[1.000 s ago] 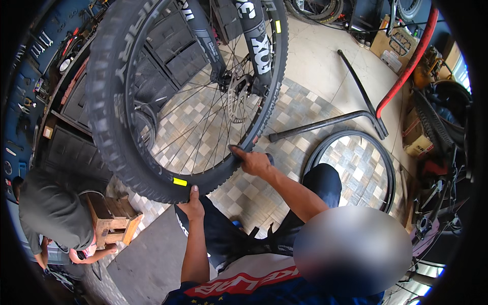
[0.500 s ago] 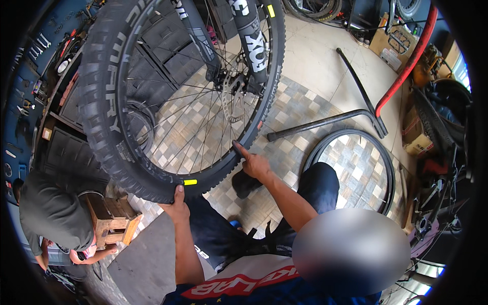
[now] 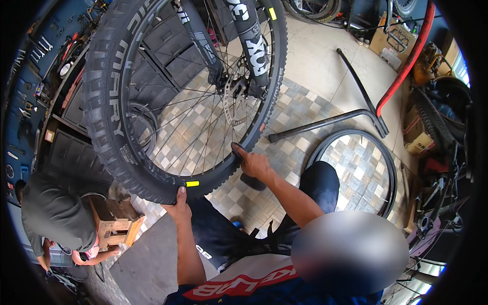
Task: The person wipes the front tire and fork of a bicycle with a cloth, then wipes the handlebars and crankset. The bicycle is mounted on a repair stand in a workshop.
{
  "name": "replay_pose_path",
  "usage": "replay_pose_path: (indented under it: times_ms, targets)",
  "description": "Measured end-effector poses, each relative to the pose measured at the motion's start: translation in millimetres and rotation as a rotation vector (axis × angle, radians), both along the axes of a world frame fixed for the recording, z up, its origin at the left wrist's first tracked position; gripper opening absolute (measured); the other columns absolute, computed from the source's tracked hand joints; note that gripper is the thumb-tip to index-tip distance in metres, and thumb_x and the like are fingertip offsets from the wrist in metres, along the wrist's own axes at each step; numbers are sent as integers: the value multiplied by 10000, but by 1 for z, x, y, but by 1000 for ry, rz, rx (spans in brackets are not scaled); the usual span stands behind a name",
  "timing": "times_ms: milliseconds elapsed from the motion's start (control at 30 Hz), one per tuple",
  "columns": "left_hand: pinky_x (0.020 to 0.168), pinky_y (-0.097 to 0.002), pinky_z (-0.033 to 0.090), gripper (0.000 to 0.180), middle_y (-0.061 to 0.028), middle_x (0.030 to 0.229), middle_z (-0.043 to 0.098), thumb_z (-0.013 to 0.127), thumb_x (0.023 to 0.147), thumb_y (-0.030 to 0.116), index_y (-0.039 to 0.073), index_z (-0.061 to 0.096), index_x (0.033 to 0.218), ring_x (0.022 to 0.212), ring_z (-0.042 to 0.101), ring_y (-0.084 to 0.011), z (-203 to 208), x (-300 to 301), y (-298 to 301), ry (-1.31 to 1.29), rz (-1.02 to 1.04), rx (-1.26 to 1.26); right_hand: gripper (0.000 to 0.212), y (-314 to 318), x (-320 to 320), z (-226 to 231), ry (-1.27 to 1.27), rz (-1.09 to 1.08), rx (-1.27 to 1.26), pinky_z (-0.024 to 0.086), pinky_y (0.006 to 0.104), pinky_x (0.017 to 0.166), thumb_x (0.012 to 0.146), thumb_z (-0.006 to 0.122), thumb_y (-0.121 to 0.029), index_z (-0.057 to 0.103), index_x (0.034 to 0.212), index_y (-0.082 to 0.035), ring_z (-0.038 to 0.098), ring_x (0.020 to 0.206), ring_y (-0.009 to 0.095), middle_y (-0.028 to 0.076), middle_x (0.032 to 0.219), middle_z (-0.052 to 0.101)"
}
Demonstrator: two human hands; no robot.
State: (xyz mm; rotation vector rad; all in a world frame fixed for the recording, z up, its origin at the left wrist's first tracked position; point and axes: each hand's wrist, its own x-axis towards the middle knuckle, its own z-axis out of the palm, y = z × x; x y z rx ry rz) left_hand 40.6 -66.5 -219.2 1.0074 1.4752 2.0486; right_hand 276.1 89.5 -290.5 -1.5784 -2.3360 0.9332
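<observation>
A bicycle's front wheel stands in front of me, its knobby black tire (image 3: pixel 109 137) marked with pale lettering and yellow patches. My left hand (image 3: pixel 179 207) grips the tire at its lowest part, thumb pressed on the sidewall beside a yellow patch (image 3: pixel 192 183). Up and to the right, my right hand (image 3: pixel 254 163) holds the tire's right side, with a digit reaching to the rim edge; its other fingers are partly hidden. Spokes run to a hub with a disc brake rotor (image 3: pixel 235 104), between the legs of a black suspension fork (image 3: pixel 250 46).
Another person in a dark top (image 3: pixel 58 213) bends by a wooden crate (image 3: pixel 113 223) at left. Black hoops, apparently tires (image 3: pixel 390 168), lie on the checkered floor at right, near a red and black metal stand (image 3: pixel 376 118). Tools hang on the blue wall (image 3: pixel 25 107).
The wheel and fork have shifted slightly right in view, and both my hands keep their places on the tire. A dark rounded thing below my right hand has moved a little right.
</observation>
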Motion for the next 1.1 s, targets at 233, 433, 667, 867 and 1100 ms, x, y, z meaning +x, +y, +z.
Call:
replay_pose_path:
  times_ms: [233,433,667,867,1100]
  targets:
    - [988,-322,494,559,-65,1209,631,773,822,-35,45,508,1308,1065,625,-159,-4,1,-2,21,56,0,811,3,19,-30,212,-21,-18,567,488,836,853,578,-144,311,1553,-454,697,959,424,194,1032,730]
    - [971,-314,488,583,-91,1192,631,786,805,-32,-11,495,1310,1037,622,-163,-5,-2,-7,51,33,1,769,4,39,-63,546,11,35,544,412,891,832,535,-53,438,1513,-397,696,987,358,160,1126,728]
    - [980,-321,477,687,-112,1257,580,830,758,-1,-13,464,1339,1096,590,-178,-7,-5,-7,-39,40,44,631,16,62,-62,451,-174,-168,497,300,916,858,539,-9,592,1432,-265,657,1037,193,110,1219,712]
    - [995,-324,487,606,-71,1228,621,779,797,-43,55,483,1317,1082,628,-166,-2,-3,-8,10,27,70,652,10,12,-66,754,-199,-419,509,374,979,874,601,-110,503,1489,-300,654,1145,357,209,1224,687]
    - [952,-313,510,573,-94,1165,629,749,790,-103,-14,510,1302,1012,625,-167,9,5,-8,-32,9,64,775,58,37,-19,-162,82,207,581,466,764,882,559,-207,297,1562,-472,723,908,362,154,1051,740]
